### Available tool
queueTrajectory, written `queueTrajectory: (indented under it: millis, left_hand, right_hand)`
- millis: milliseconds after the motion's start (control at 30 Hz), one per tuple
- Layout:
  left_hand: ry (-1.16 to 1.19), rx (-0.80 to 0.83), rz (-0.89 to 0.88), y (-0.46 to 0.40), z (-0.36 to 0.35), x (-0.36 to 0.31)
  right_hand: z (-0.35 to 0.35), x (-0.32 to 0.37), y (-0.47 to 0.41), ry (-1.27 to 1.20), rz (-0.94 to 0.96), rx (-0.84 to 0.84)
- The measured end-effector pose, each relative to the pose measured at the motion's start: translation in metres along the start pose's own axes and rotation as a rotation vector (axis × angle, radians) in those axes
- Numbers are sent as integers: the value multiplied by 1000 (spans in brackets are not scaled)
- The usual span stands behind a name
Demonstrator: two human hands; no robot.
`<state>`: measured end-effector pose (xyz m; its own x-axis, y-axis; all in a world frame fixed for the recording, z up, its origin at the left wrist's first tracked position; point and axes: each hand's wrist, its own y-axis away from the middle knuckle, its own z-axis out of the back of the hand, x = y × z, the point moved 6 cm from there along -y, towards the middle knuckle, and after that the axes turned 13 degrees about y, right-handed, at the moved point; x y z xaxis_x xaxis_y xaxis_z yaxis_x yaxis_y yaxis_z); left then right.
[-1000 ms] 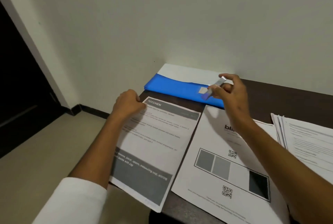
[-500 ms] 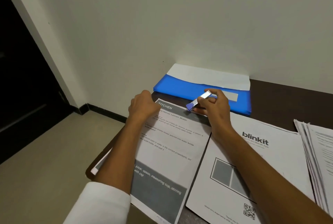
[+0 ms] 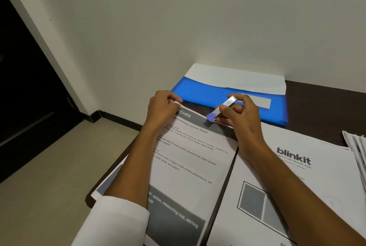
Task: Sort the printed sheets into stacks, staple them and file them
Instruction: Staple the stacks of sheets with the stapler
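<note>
Bottom left of the frame, a white sleeve [image 3: 118,220] is poking in, with the arm running up over the recipe sheets [image 3: 190,166] lying in the lower middle. Right next to those, lower right, a blinkit sheet [image 3: 293,186] is sitting flat on the dark table [image 3: 320,111], edges nearly touching the recipe sheets. A fanned pile of pages [image 3: 356,146] is peeking in at the far right edge.

Moving up to the middle: the left hand [image 3: 162,109] is curling its fingers over the top left corner of the recipe sheets, pinching it and lifting it a bit. The right hand [image 3: 239,119] is gripping a small stapler [image 3: 221,109], silver with a purple end, thumb on top, fingers underneath. The purple end is sitting right at the top edge of the recipe sheets, tilted; can't tell if the paper is actually in its mouth.

Behind both hands, a blue folder [image 3: 200,91] is lying against the wall [image 3: 198,17], with white paper [image 3: 237,79] sticking out of its far side. Upper left, a dark doorway [image 3: 21,79] is showing.
</note>
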<state>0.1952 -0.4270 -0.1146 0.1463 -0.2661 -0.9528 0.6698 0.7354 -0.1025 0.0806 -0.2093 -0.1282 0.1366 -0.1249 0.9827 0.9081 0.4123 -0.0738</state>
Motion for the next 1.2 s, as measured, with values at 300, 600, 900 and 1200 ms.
queueTrajectory:
  millis: [300,600,900,1200]
  left_hand:
    - [245,50,33,6,3,9]
    - [285,88,-36,5,6,7]
    - [277,86,-90,-1,5,11]
    - [326,129,-114,-4,2,10]
  right_hand:
    - [5,27,5,165,205,-25]
    - [-32,41,-5,304,276,125]
    - [-49,28,-1,228,269,172]
    - [-50,26,-5,254,285,98]
